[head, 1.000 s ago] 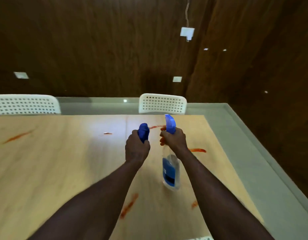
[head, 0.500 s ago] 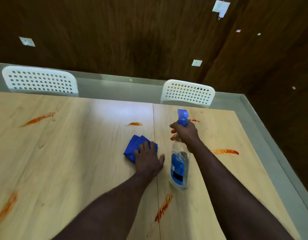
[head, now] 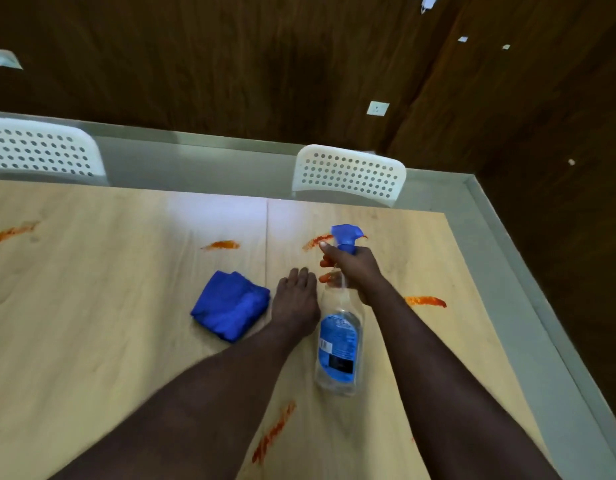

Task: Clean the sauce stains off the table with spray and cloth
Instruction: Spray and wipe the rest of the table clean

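Centre of frame: the left hand (head: 296, 299) has let go of the blue cloth (head: 230, 309), which now lies folded on the table (head: 92, 323) just left of it; half a second ago that hand rested on the cloth. It is now flat, fingers extended, empty. The right hand (head: 355, 268) stays closed around the neck of the spray bottle (head: 339, 344), nozzle toward the sauce stain (head: 315, 241) above it. Spraying probably comes next; no stain looks wiped yet. The view has also tilted downward.

Folded blue cloth (head: 230, 314) on table (head: 92, 323), clear spray bottle (head: 339, 344) held, orange stains (head: 221, 244)
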